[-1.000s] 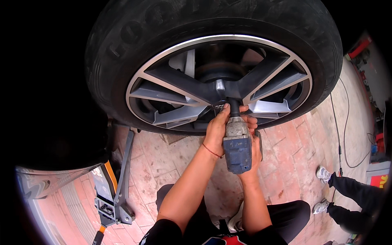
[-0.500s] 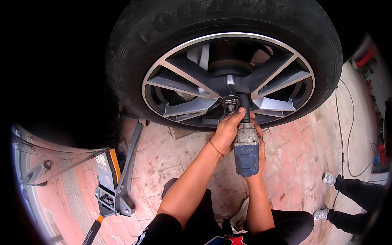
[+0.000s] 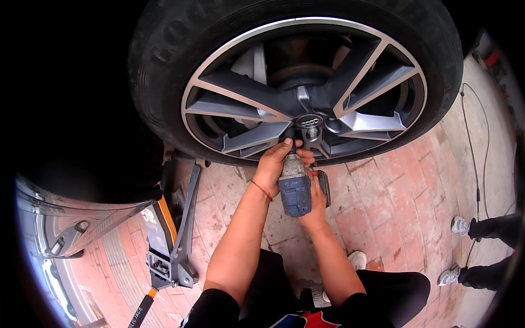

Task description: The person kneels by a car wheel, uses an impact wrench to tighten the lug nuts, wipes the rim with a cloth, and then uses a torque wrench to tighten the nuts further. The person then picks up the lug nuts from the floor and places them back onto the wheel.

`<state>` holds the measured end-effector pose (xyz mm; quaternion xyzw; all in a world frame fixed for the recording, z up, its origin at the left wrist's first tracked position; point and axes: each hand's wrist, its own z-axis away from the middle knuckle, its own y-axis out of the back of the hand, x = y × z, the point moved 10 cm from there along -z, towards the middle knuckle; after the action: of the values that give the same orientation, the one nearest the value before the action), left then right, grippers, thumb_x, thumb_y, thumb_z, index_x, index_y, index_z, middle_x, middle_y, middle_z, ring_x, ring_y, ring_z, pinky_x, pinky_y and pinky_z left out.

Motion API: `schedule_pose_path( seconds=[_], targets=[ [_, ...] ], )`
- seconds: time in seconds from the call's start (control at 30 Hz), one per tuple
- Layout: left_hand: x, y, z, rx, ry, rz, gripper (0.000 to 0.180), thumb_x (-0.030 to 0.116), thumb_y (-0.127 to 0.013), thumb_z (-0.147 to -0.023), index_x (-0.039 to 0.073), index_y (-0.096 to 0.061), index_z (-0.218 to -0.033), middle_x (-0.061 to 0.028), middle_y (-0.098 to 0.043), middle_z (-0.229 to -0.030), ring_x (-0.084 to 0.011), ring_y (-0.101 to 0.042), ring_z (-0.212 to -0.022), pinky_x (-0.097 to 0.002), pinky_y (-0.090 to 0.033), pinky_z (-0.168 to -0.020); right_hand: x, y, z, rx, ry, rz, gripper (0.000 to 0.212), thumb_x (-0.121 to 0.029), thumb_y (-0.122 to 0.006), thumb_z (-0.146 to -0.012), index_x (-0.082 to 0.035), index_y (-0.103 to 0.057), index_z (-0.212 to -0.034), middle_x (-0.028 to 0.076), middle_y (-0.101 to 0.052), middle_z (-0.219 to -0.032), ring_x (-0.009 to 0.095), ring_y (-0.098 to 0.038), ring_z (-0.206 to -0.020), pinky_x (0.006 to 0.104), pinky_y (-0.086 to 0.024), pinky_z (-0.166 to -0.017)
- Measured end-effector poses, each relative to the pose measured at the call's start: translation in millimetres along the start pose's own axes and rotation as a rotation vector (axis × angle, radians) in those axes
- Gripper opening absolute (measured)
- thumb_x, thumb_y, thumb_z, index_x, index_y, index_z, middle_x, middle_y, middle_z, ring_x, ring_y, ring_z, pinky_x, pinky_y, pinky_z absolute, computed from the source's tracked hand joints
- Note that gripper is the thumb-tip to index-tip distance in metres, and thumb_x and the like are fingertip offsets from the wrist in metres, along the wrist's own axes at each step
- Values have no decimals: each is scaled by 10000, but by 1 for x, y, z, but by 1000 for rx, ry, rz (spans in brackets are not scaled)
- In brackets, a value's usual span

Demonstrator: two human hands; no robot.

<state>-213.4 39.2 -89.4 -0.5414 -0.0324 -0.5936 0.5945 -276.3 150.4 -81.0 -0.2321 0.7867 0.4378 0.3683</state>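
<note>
A blue cordless impact wrench [image 3: 296, 195] with a grey metal nose points up at a car wheel [image 3: 257, 136] with silver and black spokes. My left hand [image 3: 272, 167] is closed around the front of the wrench, thumb on its black socket [image 3: 292, 141]. The socket's tip sits at the hub, left of the round centre cap [image 3: 309, 121]; whether it is seated on a bolt is hidden. My right hand [image 3: 314, 206] grips the handle, mostly behind the tool body. A bare bolt head [image 3: 312, 133] shows just below the cap.
A floor jack [image 3: 167, 259] with an orange stripe stands at the left, beside the car's body panel [image 3: 87, 221]. At the right, another person's legs [image 3: 495, 232] stand near a dark cable [image 3: 476, 164] on the reddish paving [image 3: 383, 191].
The wrench and both hands have shifted left, from the right of the centre cap to its left. The view has also moved slightly, bringing the wheel higher and the jack rightward.
</note>
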Motion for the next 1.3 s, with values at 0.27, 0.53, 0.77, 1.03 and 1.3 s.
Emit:
schedule_pose_path(
  seconds=[0.27, 0.53, 0.77, 1.03, 1.3],
  targets=[
    [5, -3, 4, 23, 55, 87, 482, 399, -423, -1069, -13, -544, -1289, -244, -671, -1176, -333, -664, -1096, -430, -563, -940, -4, -2, -9, 85, 27, -4, 750, -158, -737, -760, -13, -468, -1445, 214, -600, -1148, 420, -646, -948, 455, -538, -794],
    [2, 0, -2, -43, 35, 136, 449, 338, -362, -1087, -21, -534, -1294, -246, -672, -1168, -344, -661, -1106, -437, -547, -974, 3, -8, -8, 109, 71, 65, 740, -225, -732, -766, 9, -477, -1419, 237, -598, -1133, 431, -644, -933, 457, -535, -784],
    [5, -4, -3, -66, 22, 149, 452, 354, -365, -1090, -22, -539, -1269, -235, -693, -1103, -344, -683, -1058, -437, -550, -964, 8, -12, -7, 102, 52, 18, 751, -232, -732, -761, 16, -464, -1418, 259, -593, -1181, 449, -636, -977, 464, -532, -817],
    [-16, -14, 9, -82, 14, 110, 460, 365, -380, -1087, -27, -521, -1283, -255, -683, -1126, -353, -681, -1066, -435, -561, -946, 13, 8, 12, 12, 80, 98, 736, -184, -727, -774, 18, -458, -1429, 265, -583, -1261, 450, -594, -1096, 474, -493, -942],
    [-27, -88, -4, -156, 26, 70, 428, 321, -413, -1080, -35, -537, -1285, -249, -674, -1184, -329, -670, -1105, -438, -565, -945, 23, 66, 5, 115, -145, -90, 392, -99, -683, -857, -15, -581, -1227, 163, -639, -1128, 297, -624, -1015, 383, -504, -898]
  ],
)
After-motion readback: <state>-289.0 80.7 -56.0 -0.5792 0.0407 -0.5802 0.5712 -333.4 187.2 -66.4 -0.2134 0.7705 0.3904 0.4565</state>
